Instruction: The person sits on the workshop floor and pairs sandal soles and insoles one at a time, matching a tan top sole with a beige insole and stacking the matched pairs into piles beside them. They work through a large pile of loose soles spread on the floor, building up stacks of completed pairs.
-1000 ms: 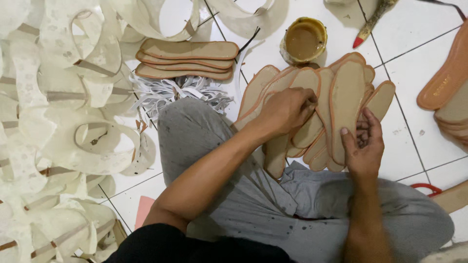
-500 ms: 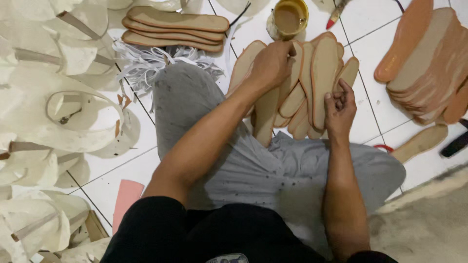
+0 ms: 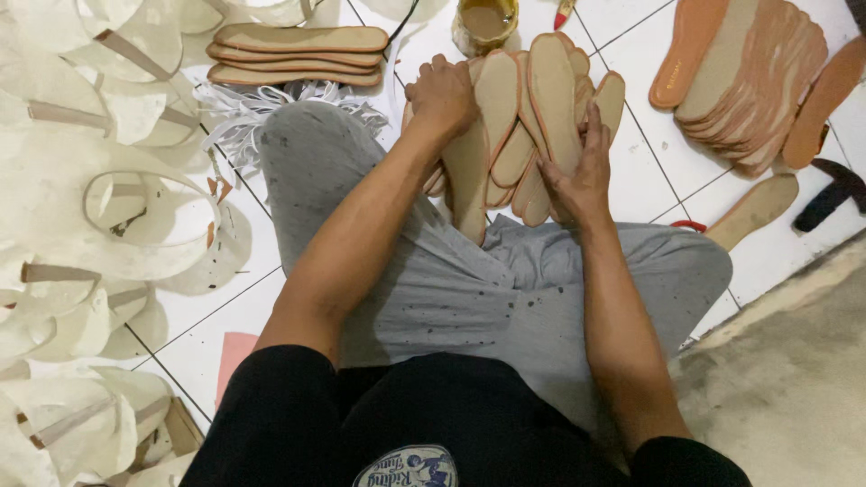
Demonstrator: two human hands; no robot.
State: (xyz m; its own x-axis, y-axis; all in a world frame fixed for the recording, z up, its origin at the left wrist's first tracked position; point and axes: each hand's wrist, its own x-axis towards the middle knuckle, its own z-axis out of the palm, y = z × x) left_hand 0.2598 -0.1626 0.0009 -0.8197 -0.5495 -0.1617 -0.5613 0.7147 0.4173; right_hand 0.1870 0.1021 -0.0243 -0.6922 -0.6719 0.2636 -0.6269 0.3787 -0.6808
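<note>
Head view: both hands [image 3: 442, 95] [image 3: 577, 180] clasp fanned tan insoles [image 3: 519, 135], seemingly orange-edged

left hand [image 3: 442, 90] grips top of fanned tan shoe insoles [image 3: 528, 126] | right hand [image 3: 577, 171] presses their right side | beyond grip: open glue tin [image 3: 484, 22] | right of grip: stacked orange-edged soles [image 3: 749, 81]
</note>
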